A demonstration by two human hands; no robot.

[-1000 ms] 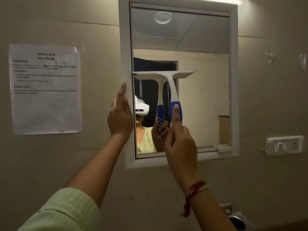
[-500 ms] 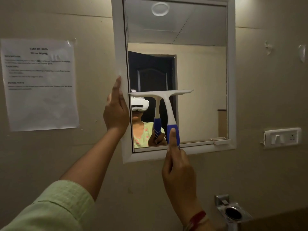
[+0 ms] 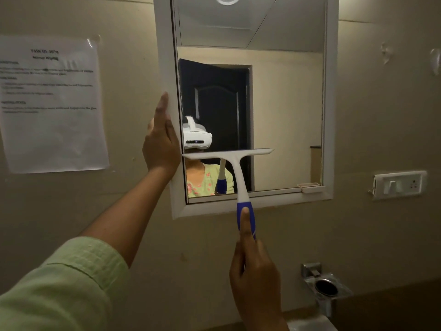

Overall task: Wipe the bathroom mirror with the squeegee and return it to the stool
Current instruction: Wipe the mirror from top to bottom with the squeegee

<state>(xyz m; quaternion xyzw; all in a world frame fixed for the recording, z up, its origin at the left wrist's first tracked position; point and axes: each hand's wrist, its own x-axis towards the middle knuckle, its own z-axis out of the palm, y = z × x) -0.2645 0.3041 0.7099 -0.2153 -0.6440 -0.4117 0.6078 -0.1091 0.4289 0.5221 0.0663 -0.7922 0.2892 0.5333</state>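
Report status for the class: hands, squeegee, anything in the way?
Right hand gripping squeegee, blade low on mirror. Left hand on the frame's left edge. Nothing blocking the glass.

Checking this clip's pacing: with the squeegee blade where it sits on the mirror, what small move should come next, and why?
Probably draw the squeegee straight down to the mirror's bottom edge. Its blade lies level across the lower left glass, with a strip below unwiped; the right hand grips the blue handle and the left hand braces the frame.
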